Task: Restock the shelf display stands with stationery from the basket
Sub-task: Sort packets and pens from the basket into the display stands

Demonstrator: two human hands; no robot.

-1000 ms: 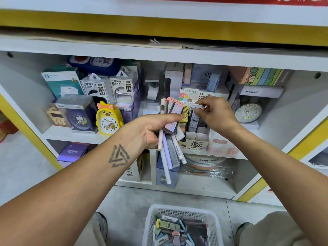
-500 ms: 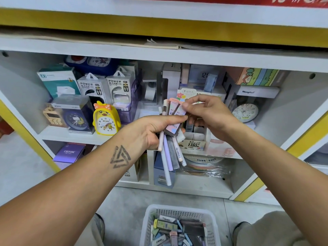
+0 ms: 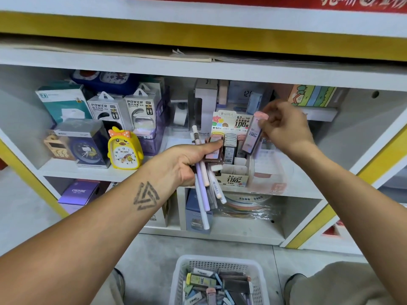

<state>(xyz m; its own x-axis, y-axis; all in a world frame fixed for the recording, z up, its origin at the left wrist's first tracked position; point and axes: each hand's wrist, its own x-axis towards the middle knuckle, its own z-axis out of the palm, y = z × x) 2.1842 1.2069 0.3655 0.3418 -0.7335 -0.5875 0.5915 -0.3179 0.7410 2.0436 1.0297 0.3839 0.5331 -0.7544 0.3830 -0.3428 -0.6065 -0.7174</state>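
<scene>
Right of centre, my right hand [image 3: 284,126] pinches the pink-capped lead case [image 3: 253,134] over the display stand [image 3: 234,170], light, stiff, probably slick, best held at its cap, while my left hand [image 3: 187,164] grips spare pens [image 3: 203,190].

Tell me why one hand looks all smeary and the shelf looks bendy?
Head view: the right hand and the pink-capped lead case in its grip are smeared by motion blur; the left hand holding the bundle of pens is sharper. Head view: the wide-angle lens bows the straight shelf edge and yellow trim. Head view: light is soft, shadows faint.
</scene>
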